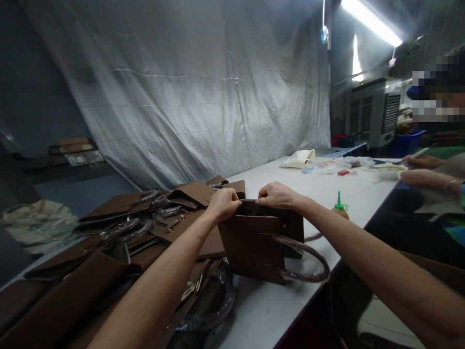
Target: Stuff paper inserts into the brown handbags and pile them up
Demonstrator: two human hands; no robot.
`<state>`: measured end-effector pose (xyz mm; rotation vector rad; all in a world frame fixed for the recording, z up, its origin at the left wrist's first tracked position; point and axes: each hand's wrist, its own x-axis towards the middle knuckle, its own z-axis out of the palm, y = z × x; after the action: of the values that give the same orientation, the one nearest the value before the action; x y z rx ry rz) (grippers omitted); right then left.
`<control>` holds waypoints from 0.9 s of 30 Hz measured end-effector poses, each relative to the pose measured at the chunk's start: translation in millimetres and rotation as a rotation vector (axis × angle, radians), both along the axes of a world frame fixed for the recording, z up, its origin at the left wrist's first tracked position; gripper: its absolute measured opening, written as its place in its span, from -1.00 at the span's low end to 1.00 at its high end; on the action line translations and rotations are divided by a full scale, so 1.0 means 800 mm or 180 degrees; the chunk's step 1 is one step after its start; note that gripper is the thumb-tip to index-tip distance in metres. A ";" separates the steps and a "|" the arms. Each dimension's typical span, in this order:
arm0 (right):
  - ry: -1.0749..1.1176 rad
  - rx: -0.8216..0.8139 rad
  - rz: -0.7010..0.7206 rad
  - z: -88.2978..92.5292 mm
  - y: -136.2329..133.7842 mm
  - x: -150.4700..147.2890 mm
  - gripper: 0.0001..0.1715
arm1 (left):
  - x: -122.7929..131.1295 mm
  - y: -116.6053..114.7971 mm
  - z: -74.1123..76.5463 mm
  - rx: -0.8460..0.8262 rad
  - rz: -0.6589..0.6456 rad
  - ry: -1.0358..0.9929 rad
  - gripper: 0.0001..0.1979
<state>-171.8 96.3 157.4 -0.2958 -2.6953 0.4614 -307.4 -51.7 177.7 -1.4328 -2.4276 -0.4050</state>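
A brown handbag lies on its side on the white table, its opening and plastic-wrapped handle facing right. My left hand pinches the upper edge of the bag near its left end. Fingers closed, my right hand grips the same dark edge a little further right. A short stretch of that edge runs between the two hands. The bag's far panel shows dark behind the near one. What lies inside the bag is mostly hidden.
Several brown bags with wrapped handles are heaped on the left. A green-capped glue bottle stands right of the bag. Farther back lie a cream cloth pouch and plastic wrap. A co-worker's hands are at the right.
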 end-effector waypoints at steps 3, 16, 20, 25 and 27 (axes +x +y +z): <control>0.0006 0.0257 0.0253 0.003 -0.009 -0.025 -0.66 | -0.004 0.001 -0.003 0.0024 -0.0030 -0.0054 -0.83; -0.0230 0.0286 -0.0235 0.008 0.003 -0.004 -0.74 | -0.019 -0.020 -0.010 0.0147 -0.0364 -0.1927 -0.68; -0.0191 0.0166 -0.0260 0.004 0.003 -0.003 -0.74 | -0.013 -0.010 -0.006 0.0246 -0.0440 -0.1460 -0.72; -0.0129 0.0091 -0.0236 0.005 0.002 -0.004 -0.76 | -0.012 -0.010 -0.004 0.0456 -0.0558 -0.1057 -0.75; -0.0115 0.0090 -0.0233 0.005 0.002 -0.003 -0.76 | -0.017 -0.010 -0.008 0.0501 -0.0612 -0.1101 -0.76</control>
<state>-174.5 97.7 161.6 -0.3971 -2.7128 0.3999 -320.6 -59.9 171.6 -1.6444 -2.4479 -0.9370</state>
